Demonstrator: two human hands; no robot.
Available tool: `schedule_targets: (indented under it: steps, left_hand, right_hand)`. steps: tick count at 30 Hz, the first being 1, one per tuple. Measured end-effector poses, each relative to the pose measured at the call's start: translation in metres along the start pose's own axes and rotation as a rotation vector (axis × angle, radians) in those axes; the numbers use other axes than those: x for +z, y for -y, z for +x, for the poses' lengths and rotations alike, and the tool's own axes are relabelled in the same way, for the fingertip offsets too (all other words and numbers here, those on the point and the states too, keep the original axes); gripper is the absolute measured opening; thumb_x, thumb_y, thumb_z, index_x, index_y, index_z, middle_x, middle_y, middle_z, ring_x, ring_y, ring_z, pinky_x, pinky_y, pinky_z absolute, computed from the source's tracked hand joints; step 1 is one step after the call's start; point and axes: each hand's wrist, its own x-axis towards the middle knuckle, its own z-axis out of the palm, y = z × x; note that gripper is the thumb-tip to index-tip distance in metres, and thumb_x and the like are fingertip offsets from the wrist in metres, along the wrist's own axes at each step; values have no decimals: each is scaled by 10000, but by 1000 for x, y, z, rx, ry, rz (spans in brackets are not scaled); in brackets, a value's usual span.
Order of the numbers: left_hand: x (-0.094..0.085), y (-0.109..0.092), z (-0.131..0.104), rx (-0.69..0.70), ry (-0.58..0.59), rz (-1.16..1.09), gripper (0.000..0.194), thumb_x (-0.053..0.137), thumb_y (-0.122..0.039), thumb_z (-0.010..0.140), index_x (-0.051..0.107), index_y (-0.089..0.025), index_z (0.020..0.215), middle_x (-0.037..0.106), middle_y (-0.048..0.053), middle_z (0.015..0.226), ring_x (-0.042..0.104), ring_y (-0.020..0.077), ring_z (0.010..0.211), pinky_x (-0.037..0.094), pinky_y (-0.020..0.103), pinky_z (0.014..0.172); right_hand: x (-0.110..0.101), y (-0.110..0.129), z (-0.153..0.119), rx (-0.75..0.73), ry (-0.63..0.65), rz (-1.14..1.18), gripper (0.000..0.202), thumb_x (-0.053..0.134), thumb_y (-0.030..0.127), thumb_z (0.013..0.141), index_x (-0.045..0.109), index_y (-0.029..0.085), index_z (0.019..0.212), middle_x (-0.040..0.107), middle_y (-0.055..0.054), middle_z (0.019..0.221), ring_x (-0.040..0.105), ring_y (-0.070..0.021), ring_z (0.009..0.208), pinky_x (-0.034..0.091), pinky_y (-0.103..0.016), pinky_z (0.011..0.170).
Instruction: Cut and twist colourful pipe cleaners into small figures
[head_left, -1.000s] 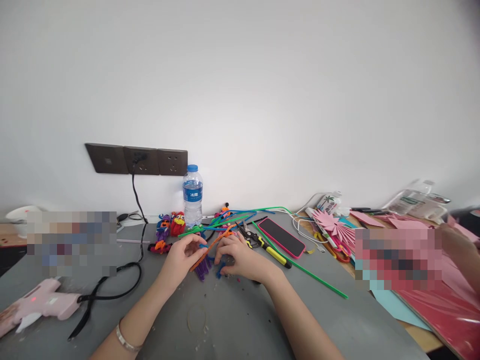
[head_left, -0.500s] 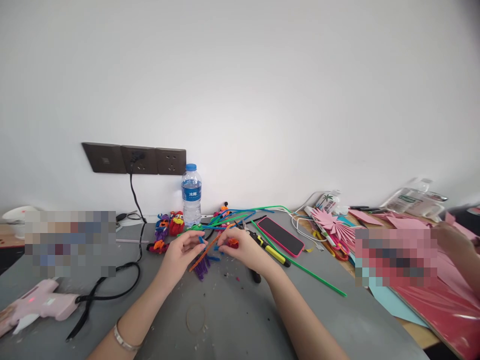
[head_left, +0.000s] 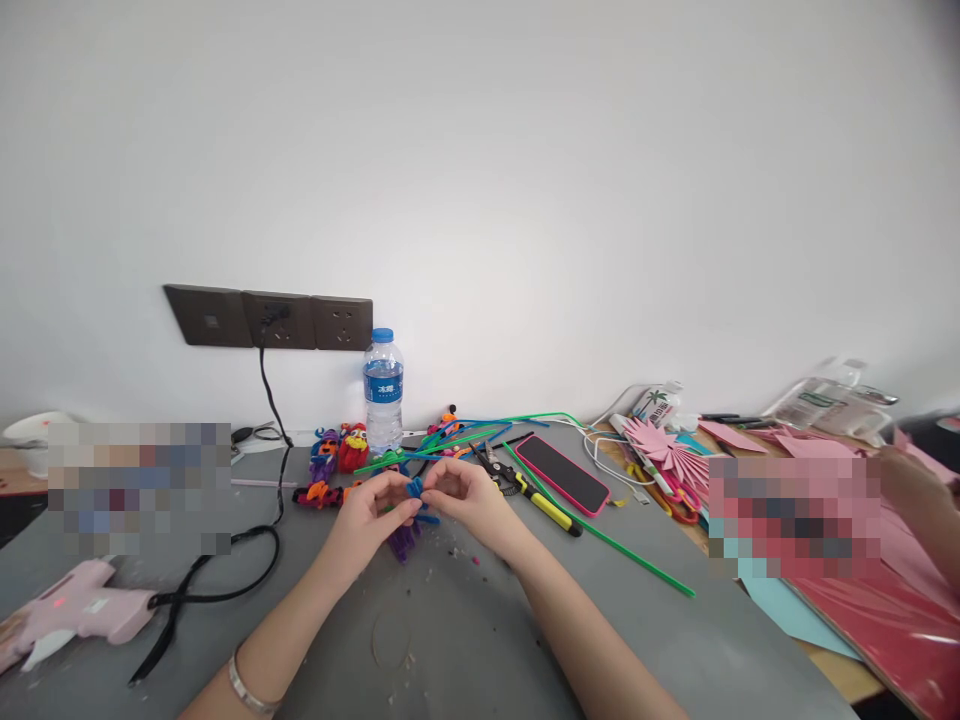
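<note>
A small coiled blue piece (head_left: 415, 487) is pinched between the fingertips of my left hand (head_left: 373, 513) and my right hand (head_left: 465, 497), which meet above the grey table. Just under and behind them lie purple fuzzy stems (head_left: 405, 540), partly covered by the hands. Beyond the hands, small fuzzy figures in purple, orange and red (head_left: 352, 448) stand near a water bottle (head_left: 385, 390). Green and blue stems (head_left: 480, 432) spread behind my right hand, beside yellow-black pliers (head_left: 546, 503).
A pink-cased phone (head_left: 562, 473) lies right of centre, with a long green stem (head_left: 637, 563) beside it. A pink glue gun (head_left: 90, 602) and black cable (head_left: 225, 590) are at left. Pink paper (head_left: 664, 450), scissors and another person's hand (head_left: 911, 495) are at right.
My hands have come together around the blue piece. The orange stem that slanted between them no longer shows there, and more of the pliers is visible.
</note>
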Motion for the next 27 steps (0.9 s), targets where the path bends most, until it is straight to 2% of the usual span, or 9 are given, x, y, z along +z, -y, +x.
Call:
schedule_targets:
  steps: [4,11,16,22,27]
  left_hand:
    - [1,-4,-2,-15,11,45,261,728,-405,715,644,-169,788,593,-4,682,567,152,653,508,276,641]
    - [0,-3,-1,24,12,156,262,689,-423,734,597,-177,743,550,-21,646,527,143,618,441,249,593]
    - [2,-1,-4,90,-29,274,269,669,-393,759,522,-191,661,492,-37,625,480,132,604,393,224,568]
    - [3,-3,-4,87,-29,214,219,682,-384,749,591,-190,704,531,-17,659,523,156,648,428,233,595]
    - [2,-3,-4,71,-35,238,200,667,-380,769,621,-189,734,563,-9,658,549,163,649,447,240,599]
  right_hand:
    - [-1,1,0,-48,35,-24,192,686,319,738,613,182,851,599,-2,781,575,-135,692,466,-273,674]
    - [2,0,-1,1,1,-114,222,665,381,755,633,161,765,610,-8,684,568,-133,600,466,-267,600]
    - [6,-3,-2,-26,-56,-188,208,702,347,724,594,173,690,590,12,652,545,-125,606,445,-248,589]
    - [3,4,-1,15,-26,-125,251,667,410,747,587,178,696,572,13,630,516,-111,541,429,-241,539]
    - [1,1,1,6,-61,-158,215,649,359,745,570,179,659,563,13,606,504,-115,546,412,-243,543]
